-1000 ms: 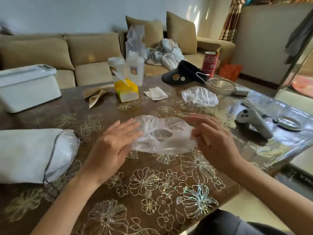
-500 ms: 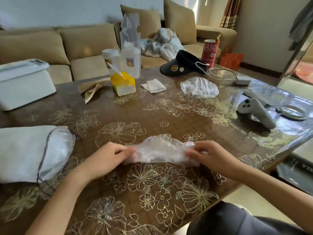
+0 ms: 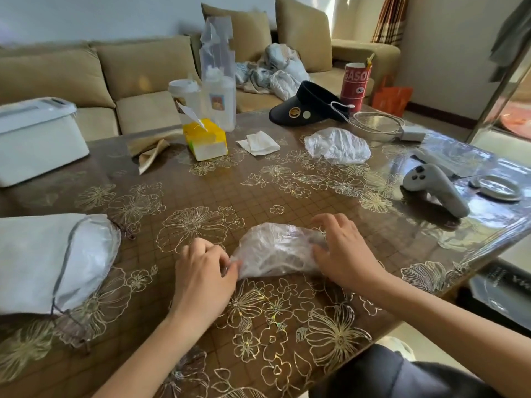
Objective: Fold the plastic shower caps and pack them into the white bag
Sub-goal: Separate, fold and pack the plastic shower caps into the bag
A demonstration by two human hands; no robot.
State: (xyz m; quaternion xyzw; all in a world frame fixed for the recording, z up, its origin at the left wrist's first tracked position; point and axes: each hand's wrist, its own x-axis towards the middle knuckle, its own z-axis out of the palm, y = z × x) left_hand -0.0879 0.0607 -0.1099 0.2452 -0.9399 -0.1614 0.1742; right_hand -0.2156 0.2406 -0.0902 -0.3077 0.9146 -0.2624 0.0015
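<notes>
Plastic shower cap (image 3: 274, 251), lower centre: left hand (image 3: 201, 278) pinches one end with curled fingers; right hand (image 3: 343, 254) grips the other, fingers bent.

Bare left grip (image 3: 201, 280), bare right grip (image 3: 343, 254), slim bare forearms (image 3: 138, 360), dark grey garment (image 3: 382, 374) over lap

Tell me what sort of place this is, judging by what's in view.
Most likely a home living room: a tan fabric sofa with cushions stands behind the brown flower-patterned table, a striped curtain hangs in the far corner, and a yellow tissue box sits on the table.
</notes>
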